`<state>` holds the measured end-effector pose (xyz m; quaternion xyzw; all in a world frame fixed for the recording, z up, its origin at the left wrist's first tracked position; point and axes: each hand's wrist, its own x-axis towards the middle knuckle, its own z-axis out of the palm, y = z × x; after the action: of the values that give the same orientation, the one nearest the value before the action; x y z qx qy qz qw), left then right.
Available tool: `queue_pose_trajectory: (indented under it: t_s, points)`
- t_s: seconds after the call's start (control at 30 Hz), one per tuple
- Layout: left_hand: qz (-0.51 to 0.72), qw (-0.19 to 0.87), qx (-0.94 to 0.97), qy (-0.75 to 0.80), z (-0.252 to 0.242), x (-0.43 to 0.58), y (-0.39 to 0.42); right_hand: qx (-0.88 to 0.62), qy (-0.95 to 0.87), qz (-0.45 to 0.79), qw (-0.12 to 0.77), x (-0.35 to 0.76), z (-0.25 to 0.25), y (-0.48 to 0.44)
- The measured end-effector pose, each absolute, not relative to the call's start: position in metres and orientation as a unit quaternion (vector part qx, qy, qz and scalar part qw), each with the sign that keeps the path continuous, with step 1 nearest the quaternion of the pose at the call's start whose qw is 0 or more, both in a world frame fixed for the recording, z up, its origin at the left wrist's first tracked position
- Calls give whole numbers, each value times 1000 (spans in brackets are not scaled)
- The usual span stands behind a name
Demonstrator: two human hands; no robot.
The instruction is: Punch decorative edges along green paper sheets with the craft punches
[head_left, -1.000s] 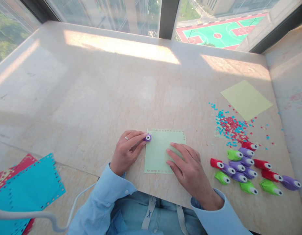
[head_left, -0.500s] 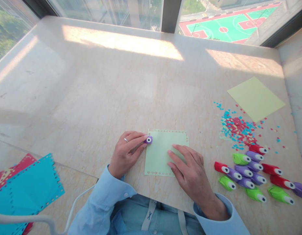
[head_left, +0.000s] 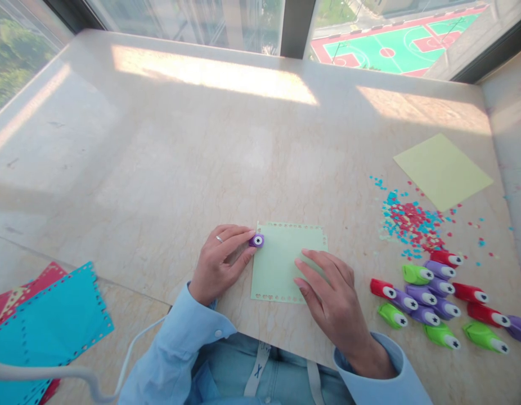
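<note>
A pale green sheet of paper (head_left: pixel 277 264) lies in front of me, with small cut-outs along its top, bottom and upper right edges. At its upper left edge sits a purple craft punch (head_left: pixel 257 241) with a white round end. My left hand (head_left: pixel 222 261) is closed on this punch, thumb and fingers pinching it from the left. Over the right part of the sheet rests my right hand (head_left: pixel 332 287), fingers spread and holding nothing. Its palm hides the sheet's lower right edge.
Several red, green and purple craft punches (head_left: pixel 421 295) lie at the right. Behind them are scattered red and blue confetti (head_left: pixel 412 222) and a yellow-green sheet (head_left: pixel 444 171). Punched blue sheets (head_left: pixel 62 320) and red sheets (head_left: pixel 49 275) lie at left, near a white cable (head_left: pixel 131 351).
My right hand has shifted slightly right on the sheet. The left hand stays on the punch at the same edge. The whole view has moved a little.
</note>
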<state>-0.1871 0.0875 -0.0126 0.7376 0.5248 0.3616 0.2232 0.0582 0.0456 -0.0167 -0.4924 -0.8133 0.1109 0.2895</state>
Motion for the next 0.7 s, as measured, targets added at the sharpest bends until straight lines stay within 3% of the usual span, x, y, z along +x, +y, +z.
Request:
queue_pose_trajectory:
  t_s: [0.3,0.53,0.7]
  points:
    - [396,316,602,617,-2,-185,86,-465,-796,105,373,62,-11,42]
    - [223,350,580,701,25,-176,106,-468,-785,118,389,67,-10,31]
    - [177,367,575,710,20,-175,113,-473,-775,124,400,72,-13,22]
